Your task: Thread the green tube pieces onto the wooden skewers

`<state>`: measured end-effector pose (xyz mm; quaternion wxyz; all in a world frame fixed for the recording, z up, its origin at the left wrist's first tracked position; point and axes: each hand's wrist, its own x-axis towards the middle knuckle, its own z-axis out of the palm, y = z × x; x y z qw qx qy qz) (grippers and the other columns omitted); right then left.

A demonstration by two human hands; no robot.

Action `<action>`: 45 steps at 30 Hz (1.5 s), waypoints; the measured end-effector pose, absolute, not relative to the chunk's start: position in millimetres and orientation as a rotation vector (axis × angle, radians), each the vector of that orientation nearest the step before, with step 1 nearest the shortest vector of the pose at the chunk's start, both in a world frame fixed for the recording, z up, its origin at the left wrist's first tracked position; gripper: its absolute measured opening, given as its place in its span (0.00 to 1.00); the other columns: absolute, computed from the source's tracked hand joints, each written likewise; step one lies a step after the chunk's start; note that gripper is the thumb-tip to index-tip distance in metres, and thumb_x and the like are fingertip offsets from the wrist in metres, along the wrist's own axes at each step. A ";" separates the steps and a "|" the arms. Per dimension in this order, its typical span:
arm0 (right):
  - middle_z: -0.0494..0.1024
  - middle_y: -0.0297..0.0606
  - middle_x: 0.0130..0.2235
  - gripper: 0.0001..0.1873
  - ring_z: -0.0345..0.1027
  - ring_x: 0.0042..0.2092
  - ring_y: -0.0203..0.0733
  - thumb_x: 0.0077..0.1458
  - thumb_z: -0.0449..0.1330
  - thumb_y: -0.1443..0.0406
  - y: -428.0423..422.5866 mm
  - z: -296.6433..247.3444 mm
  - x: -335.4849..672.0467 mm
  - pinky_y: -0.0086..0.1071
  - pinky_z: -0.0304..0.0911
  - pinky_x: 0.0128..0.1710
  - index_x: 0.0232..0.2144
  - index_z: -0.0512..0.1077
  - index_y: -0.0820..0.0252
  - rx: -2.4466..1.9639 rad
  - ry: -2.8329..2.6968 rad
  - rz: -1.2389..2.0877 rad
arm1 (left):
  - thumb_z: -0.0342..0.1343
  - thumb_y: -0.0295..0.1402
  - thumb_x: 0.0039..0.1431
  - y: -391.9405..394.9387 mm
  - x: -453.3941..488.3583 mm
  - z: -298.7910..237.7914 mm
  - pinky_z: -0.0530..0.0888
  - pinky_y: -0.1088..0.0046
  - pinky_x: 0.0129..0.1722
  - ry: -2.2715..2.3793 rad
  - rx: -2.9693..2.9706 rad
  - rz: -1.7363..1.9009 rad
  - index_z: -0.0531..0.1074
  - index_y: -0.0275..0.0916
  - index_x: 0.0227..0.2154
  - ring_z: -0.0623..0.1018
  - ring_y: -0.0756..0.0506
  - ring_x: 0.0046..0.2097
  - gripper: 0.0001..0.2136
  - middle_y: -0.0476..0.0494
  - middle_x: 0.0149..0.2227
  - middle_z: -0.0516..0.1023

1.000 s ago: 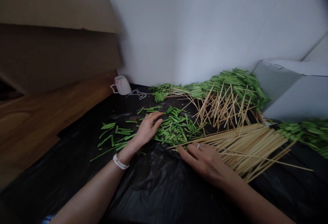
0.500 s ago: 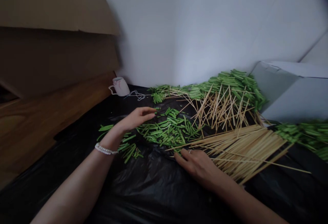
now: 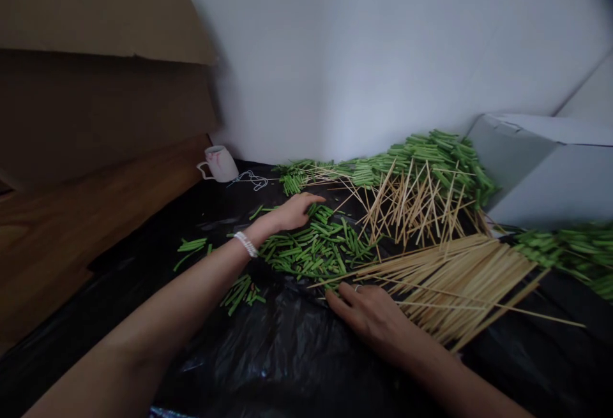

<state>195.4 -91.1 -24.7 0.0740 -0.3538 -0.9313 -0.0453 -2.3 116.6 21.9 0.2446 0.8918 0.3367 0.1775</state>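
Note:
Short cut green stalks (image 3: 311,249) lie in a loose heap on black plastic sheeting (image 3: 287,348). My left hand (image 3: 295,212), with a white beaded bracelet at its wrist, reaches over the heap's far edge. Its index finger is stretched out; the other fingertips are hidden against the stalks. At the heap's near edge, my right hand (image 3: 368,313), wearing a ring, has its fingers bent low. A thin wooden skewer (image 3: 440,305) runs beneath these fingers, and its tip shows beyond them. Beside this hand spreads a pile of bare skewers (image 3: 464,277).
Skewers loaded with green stalks (image 3: 431,156) are stacked along the wall, their bare ends (image 3: 407,207) toward me. More green stalks (image 3: 569,249) lie at right, by a white box (image 3: 541,169). A mug (image 3: 223,164), string (image 3: 253,180) and cardboard box (image 3: 105,99) are at left.
My left hand has moved right and slightly away, from the heap's left side to over its far edge. My right hand has stayed nearly in place.

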 end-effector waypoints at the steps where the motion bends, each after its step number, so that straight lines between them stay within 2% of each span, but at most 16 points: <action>1: 0.73 0.40 0.39 0.17 0.65 0.31 0.37 0.61 0.48 0.71 -91.1 -25.4 195.6 0.32 0.55 0.27 0.53 0.62 0.63 -1.066 -2.789 -0.131 | 0.52 0.17 0.43 120.7 10.7 20.2 0.61 0.59 0.59 0.950 2.571 0.398 0.69 0.37 0.55 0.67 0.39 0.58 0.32 0.35 0.58 0.69; 4: 0.73 0.40 0.39 0.18 0.65 0.31 0.36 0.61 0.48 0.72 -91.4 -26.4 195.5 0.31 0.54 0.28 0.53 0.62 0.63 -1.075 -2.761 -0.129 | 0.52 0.17 0.42 133.1 33.5 13.9 0.67 0.61 0.53 0.998 2.754 0.087 0.67 0.35 0.57 0.71 0.36 0.53 0.33 0.31 0.55 0.71; 7: 0.73 0.39 0.39 0.18 0.65 0.32 0.37 0.61 0.49 0.71 -91.9 -24.9 194.8 0.32 0.54 0.28 0.53 0.62 0.63 -1.085 -2.766 -0.120 | 0.53 0.20 0.43 143.8 39.9 7.6 0.69 0.63 0.46 1.026 2.829 -0.036 0.72 0.35 0.51 0.74 0.37 0.46 0.27 0.32 0.48 0.74; 11: 0.73 0.39 0.40 0.18 0.65 0.32 0.38 0.60 0.49 0.72 -91.7 -24.0 194.7 0.33 0.55 0.27 0.53 0.63 0.63 -1.103 -2.788 -0.101 | 0.54 0.22 0.45 151.6 36.6 1.9 0.69 0.67 0.42 0.971 2.883 0.062 0.74 0.35 0.42 0.74 0.41 0.40 0.18 0.36 0.42 0.74; 21: 0.72 0.39 0.39 0.18 0.64 0.31 0.36 0.59 0.49 0.74 -91.2 -25.9 194.3 0.32 0.52 0.27 0.51 0.63 0.62 -1.113 -2.746 -0.094 | 0.52 0.22 0.45 125.8 0.2 41.4 0.67 0.69 0.41 0.932 2.794 0.325 0.73 0.36 0.38 0.73 0.44 0.39 0.15 0.41 0.37 0.75; 24: 0.73 0.38 0.39 0.17 0.65 0.31 0.36 0.59 0.48 0.74 -91.6 -24.6 193.9 0.32 0.51 0.27 0.50 0.64 0.61 -1.121 -2.746 -0.099 | 0.51 0.19 0.42 102.7 -4.4 57.0 0.68 0.69 0.41 0.806 2.726 0.177 0.75 0.37 0.38 0.74 0.45 0.39 0.18 0.43 0.38 0.77; 28: 0.74 0.41 0.42 0.18 0.66 0.32 0.36 0.60 0.47 0.73 -92.0 -23.2 194.0 0.31 0.51 0.27 0.51 0.64 0.60 -1.138 -2.759 -0.091 | 0.52 0.19 0.40 86.5 8.3 63.8 0.70 0.69 0.44 0.619 2.508 0.077 0.74 0.40 0.46 0.76 0.44 0.44 0.26 0.46 0.47 0.78; 30: 0.74 0.42 0.43 0.18 0.66 0.32 0.35 0.60 0.47 0.73 -92.1 -22.9 194.0 0.31 0.52 0.28 0.51 0.64 0.60 -1.143 -2.747 -0.085 | 0.51 0.20 0.45 86.8 23.7 57.6 0.70 0.68 0.48 0.571 2.468 0.130 0.74 0.38 0.47 0.76 0.44 0.47 0.24 0.44 0.49 0.78; 32: 0.74 0.41 0.42 0.18 0.66 0.32 0.36 0.60 0.48 0.73 -92.2 -22.7 194.0 0.31 0.52 0.28 0.51 0.64 0.60 -1.146 -2.740 -0.073 | 0.50 0.21 0.50 89.3 41.7 45.6 0.69 0.67 0.50 0.637 2.543 0.160 0.73 0.34 0.49 0.75 0.42 0.50 0.22 0.38 0.51 0.77; 35: 0.73 0.40 0.40 0.18 0.66 0.32 0.36 0.60 0.48 0.73 -92.1 -22.4 194.0 0.31 0.53 0.27 0.51 0.64 0.60 -1.161 -2.748 -0.051 | 0.46 0.16 0.49 92.2 61.6 28.0 0.68 0.68 0.52 0.720 2.739 0.074 0.70 0.32 0.53 0.74 0.42 0.53 0.27 0.34 0.54 0.74; 38: 0.73 0.41 0.41 0.18 0.66 0.32 0.36 0.60 0.48 0.72 -92.1 -22.4 194.1 0.31 0.53 0.28 0.51 0.64 0.59 -1.181 -2.756 -0.048 | 0.46 0.14 0.45 91.6 59.3 26.3 0.70 0.71 0.46 0.750 2.816 -0.034 0.74 0.36 0.48 0.77 0.44 0.48 0.27 0.38 0.50 0.78; 41: 0.73 0.40 0.41 0.18 0.67 0.32 0.36 0.59 0.48 0.72 -92.2 -23.5 194.4 0.31 0.53 0.28 0.52 0.64 0.59 -1.164 -2.759 -0.062 | 0.47 0.15 0.44 87.0 32.8 40.1 0.71 0.75 0.39 0.723 2.641 -0.128 0.78 0.36 0.35 0.79 0.47 0.39 0.19 0.43 0.37 0.82; 43: 0.73 0.39 0.41 0.19 0.67 0.33 0.37 0.59 0.48 0.73 -92.3 -24.5 194.4 0.31 0.53 0.28 0.52 0.64 0.60 -1.148 -2.748 -0.085 | 0.48 0.17 0.46 82.3 8.2 49.6 0.71 0.76 0.37 0.710 2.455 -0.092 0.78 0.36 0.31 0.79 0.48 0.36 0.15 0.45 0.33 0.82; 45: 0.73 0.39 0.41 0.19 0.67 0.33 0.37 0.58 0.48 0.74 -92.5 -25.0 194.2 0.31 0.52 0.27 0.51 0.64 0.60 -1.142 -2.736 -0.108 | 0.49 0.20 0.50 78.1 -13.7 53.1 0.72 0.75 0.39 0.763 2.294 0.079 0.78 0.36 0.31 0.79 0.48 0.37 0.13 0.45 0.34 0.82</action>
